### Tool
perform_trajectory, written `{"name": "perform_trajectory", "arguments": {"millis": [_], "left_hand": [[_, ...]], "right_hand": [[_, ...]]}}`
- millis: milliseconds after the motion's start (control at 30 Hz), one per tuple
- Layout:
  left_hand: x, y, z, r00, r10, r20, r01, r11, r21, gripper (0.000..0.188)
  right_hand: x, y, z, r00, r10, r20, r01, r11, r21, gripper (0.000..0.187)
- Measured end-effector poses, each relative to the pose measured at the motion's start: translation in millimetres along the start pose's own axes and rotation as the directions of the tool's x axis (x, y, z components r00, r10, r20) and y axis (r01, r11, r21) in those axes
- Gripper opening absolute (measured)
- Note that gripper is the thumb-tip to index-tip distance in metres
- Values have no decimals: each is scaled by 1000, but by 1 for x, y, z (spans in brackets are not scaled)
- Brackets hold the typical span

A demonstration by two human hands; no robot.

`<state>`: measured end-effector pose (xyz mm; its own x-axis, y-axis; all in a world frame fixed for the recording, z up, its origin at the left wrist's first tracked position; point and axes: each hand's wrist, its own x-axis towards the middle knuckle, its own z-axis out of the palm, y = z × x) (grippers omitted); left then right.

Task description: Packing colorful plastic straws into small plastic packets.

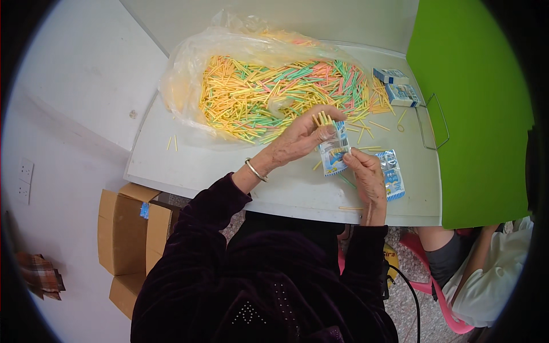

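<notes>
A small blue-and-white packet (333, 158) with a clear window is held upright above the table in front of me. Thin yellow sticks (322, 119) stand at its top, between the thumb and fingers of my left hand (298, 138). Whether their lower ends are inside the packet is hard to make out. My right hand (369, 175) pinches the packet's right edge between thumb and fingers. Under and beside that hand, more flat blue-and-white packets (393, 182) lie on the table. Behind both hands spreads a big heap of thin yellow, orange, green and pink sticks (274, 91).
A clear plastic bag (182, 86) surrounds the heap on the white table (206, 171). Bundles of packets (402, 95) lie at the back right near a wire handle (445, 123) and green panel (474, 114). An open cardboard box (123, 234) stands lower left; another person (486, 274) sits at right.
</notes>
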<state>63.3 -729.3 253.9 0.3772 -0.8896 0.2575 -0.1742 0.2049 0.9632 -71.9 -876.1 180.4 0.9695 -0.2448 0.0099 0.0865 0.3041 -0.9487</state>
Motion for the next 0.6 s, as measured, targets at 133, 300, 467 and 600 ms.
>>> {"name": "perform_trajectory", "arguments": {"millis": [133,300,467,600], "left_hand": [[-3,5,-6,999,-15,-29,19,990,139,33],[-8,8,-9,996,-83,-30,88,948,305,34],[-7,3,-7,998,-60,-30,65,975,214,33],[-7,3,-7,995,-102,-12,103,981,165,31]], "right_hand": [[2,1,1,999,-32,-22,32,999,5,25],[4,-3,16,1000,-15,-15,16,999,52,24],[6,-8,19,999,27,40,-27,1000,1,24],[6,-10,24,999,30,29,-27,995,-91,24]]}}
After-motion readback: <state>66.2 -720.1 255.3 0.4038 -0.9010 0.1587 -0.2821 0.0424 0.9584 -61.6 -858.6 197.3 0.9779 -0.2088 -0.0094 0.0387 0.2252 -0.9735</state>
